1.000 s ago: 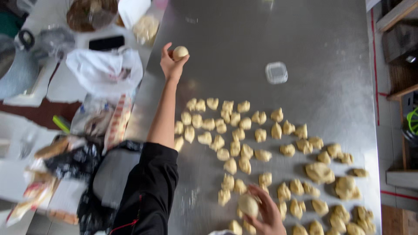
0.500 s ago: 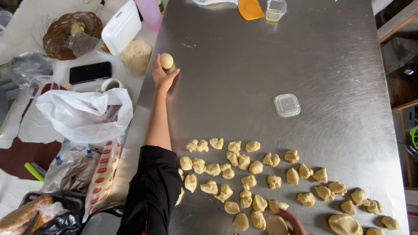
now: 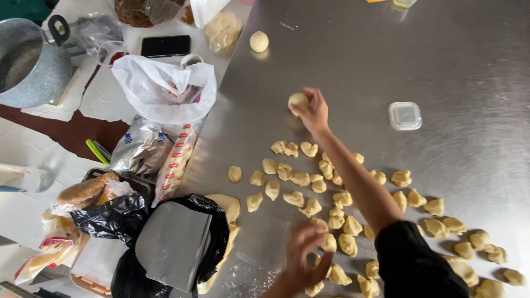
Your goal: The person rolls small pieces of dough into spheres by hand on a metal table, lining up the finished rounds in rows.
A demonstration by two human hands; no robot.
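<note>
— From the head camera, what's the right hand doing?

— It's stretched out towards the middle of the steel tabletop, fingers curled round a dough ball, which sits at the fingertips just above the surface.

— And the left hand?

— It's low at the near edge, over the dough pieces. The fingers are bent and loosely spread, but it's blurred, so I can't tell if it has hold of one.

— Anything else nearby?

— A second ball near the far left edge, and a small lidded plastic tub just right of the reaching hand.
</note>
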